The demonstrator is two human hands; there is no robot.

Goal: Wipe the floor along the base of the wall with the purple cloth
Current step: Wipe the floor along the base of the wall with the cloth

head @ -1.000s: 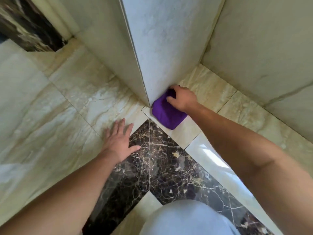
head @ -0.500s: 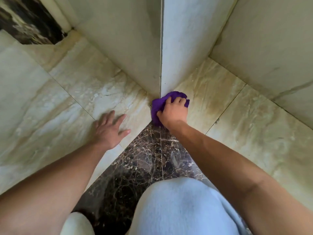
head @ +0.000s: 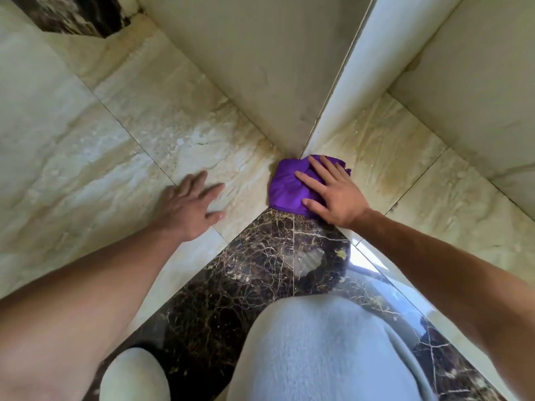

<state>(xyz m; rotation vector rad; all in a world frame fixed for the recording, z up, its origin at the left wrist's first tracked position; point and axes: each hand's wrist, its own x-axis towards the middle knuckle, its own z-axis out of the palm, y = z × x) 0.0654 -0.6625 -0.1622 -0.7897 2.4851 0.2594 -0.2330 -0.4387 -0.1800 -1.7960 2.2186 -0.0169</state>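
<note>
I had the purple cloth (head: 289,189) bunched on the floor at centre frame, its top edge touching the foot of the projecting wall corner (head: 301,153). My right hand (head: 333,195) lay flat on it, fingers spread apart and pressing down rather than clamped around the fabric. My left hand (head: 189,206), left of centre, was planted on the pale floor tile (head: 139,117) with fingers splayed, holding nothing and serving as a brace. My knees filled the bottom of the frame over the dark marble tile (head: 254,267).

The risks, as I judged them, came from that flat-palm hold. With nothing pinched, the cloth could slide out from under the hand on the glossy tile, or roll into a wad and skip the seam where floor met wall. Rounding the corner, the fabric might ride up the wall face and leave the joint untouched. A brownish stain (head: 385,180) lay on the tile right of the cloth, and a light pass might only smear it. The bracing hand could also slip if the tile was damp.
</note>
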